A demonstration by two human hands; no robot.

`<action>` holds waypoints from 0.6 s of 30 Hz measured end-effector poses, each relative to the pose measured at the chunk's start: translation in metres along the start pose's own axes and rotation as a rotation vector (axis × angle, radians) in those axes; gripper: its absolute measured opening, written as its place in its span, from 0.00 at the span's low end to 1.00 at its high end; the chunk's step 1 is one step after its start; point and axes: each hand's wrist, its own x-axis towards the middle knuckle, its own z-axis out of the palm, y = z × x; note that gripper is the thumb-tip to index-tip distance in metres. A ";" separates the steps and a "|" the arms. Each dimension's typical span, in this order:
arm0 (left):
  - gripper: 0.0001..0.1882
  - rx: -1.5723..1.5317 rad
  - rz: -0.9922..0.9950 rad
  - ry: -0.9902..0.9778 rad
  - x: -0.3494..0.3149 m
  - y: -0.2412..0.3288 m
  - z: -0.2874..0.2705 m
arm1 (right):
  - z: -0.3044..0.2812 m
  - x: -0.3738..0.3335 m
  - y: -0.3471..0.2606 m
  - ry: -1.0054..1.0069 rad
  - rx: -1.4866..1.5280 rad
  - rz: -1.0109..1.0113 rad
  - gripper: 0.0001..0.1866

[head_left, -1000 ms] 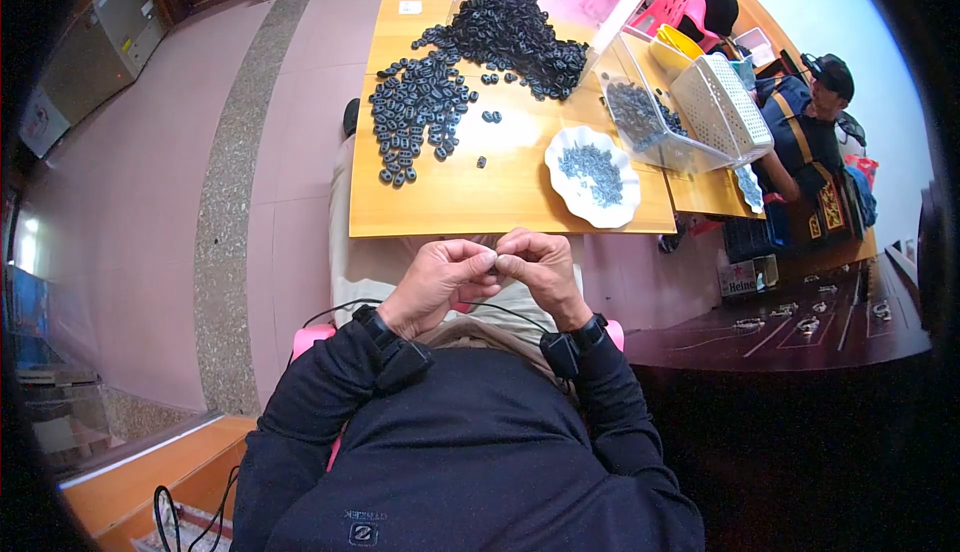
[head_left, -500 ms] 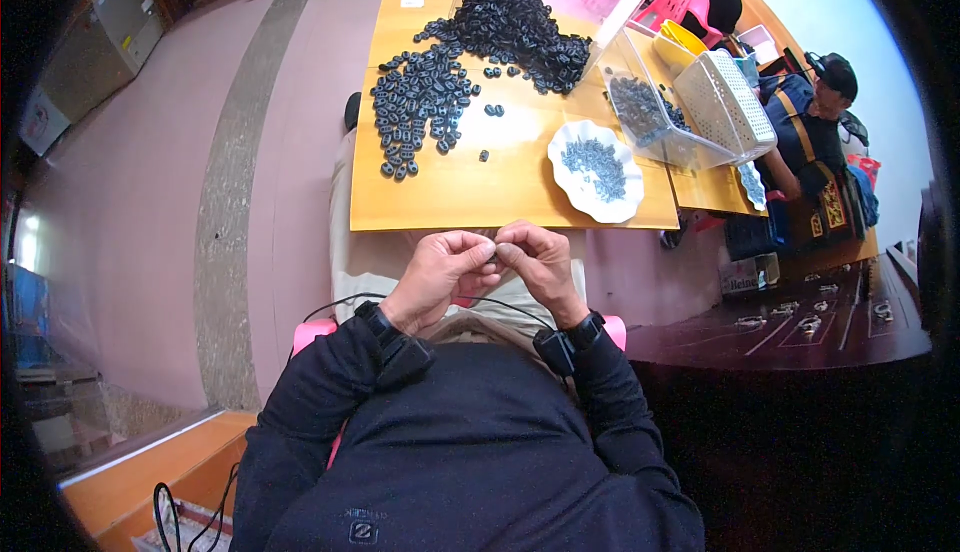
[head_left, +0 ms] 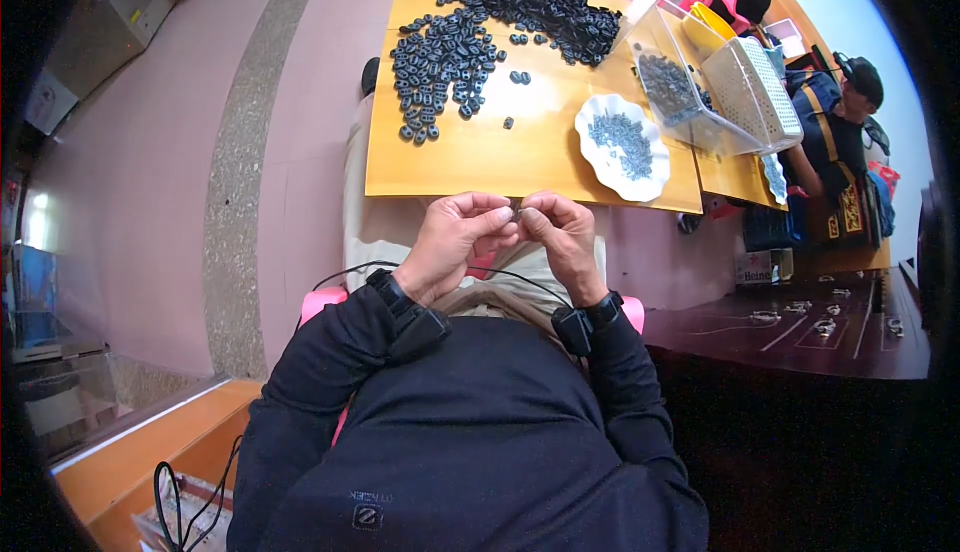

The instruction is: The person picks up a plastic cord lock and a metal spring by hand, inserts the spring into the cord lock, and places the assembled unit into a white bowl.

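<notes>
My left hand (head_left: 452,242) and my right hand (head_left: 568,242) meet fingertip to fingertip just off the table's near edge. Thumb and forefinger are pinched on each. Something small and dark sits between the fingertips, too hidden to name. Beyond my right hand stands a white scalloped dish (head_left: 654,184) of small grey pieces (head_left: 622,144). Farther left, small black two-holed plastic pieces (head_left: 440,64) are spread out, beside a heaped pile of black pieces (head_left: 550,7). One lone black piece (head_left: 509,123) lies nearer me.
On the table's right are a clear plastic bin (head_left: 668,102) holding dark pieces and a white perforated basket (head_left: 750,92). A co-worker (head_left: 835,142) sits at the far right. A dark board with metal fittings (head_left: 810,327) lies lower right. A cable (head_left: 510,275) runs between my wrists.
The whole view has shifted, so the table appears higher and farther right. My hands stay pinched together at the table's edge, with slight finger movement.
</notes>
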 end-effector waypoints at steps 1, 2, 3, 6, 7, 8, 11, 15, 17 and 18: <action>0.08 0.000 0.000 0.001 0.000 0.000 0.000 | 0.001 -0.001 -0.001 0.008 -0.001 0.017 0.05; 0.08 0.001 -0.004 0.003 -0.001 0.000 0.000 | 0.003 -0.001 -0.001 0.017 -0.002 0.035 0.05; 0.09 0.001 -0.007 0.006 -0.001 0.000 0.000 | 0.004 -0.002 -0.002 0.016 -0.001 0.035 0.05; 0.10 -0.004 -0.015 0.000 -0.001 -0.001 -0.002 | 0.006 -0.002 -0.002 0.023 -0.012 0.050 0.05; 0.10 -0.003 -0.016 0.001 -0.001 -0.001 -0.002 | 0.006 -0.002 -0.001 0.021 -0.018 0.037 0.05; 0.10 0.008 -0.021 0.009 -0.001 -0.001 -0.001 | 0.006 -0.002 0.000 0.020 -0.024 0.024 0.05; 0.10 0.016 -0.030 0.022 -0.002 0.001 0.001 | 0.006 -0.002 0.002 0.019 -0.029 0.024 0.05; 0.10 0.029 -0.036 0.028 -0.001 0.000 0.001 | 0.004 -0.002 0.002 0.013 -0.082 0.004 0.05; 0.10 0.026 -0.034 0.028 -0.001 0.000 0.000 | 0.004 -0.001 0.000 0.022 -0.129 -0.006 0.04; 0.10 0.024 -0.032 0.027 -0.001 0.000 0.000 | 0.004 -0.001 0.000 0.022 -0.128 -0.005 0.04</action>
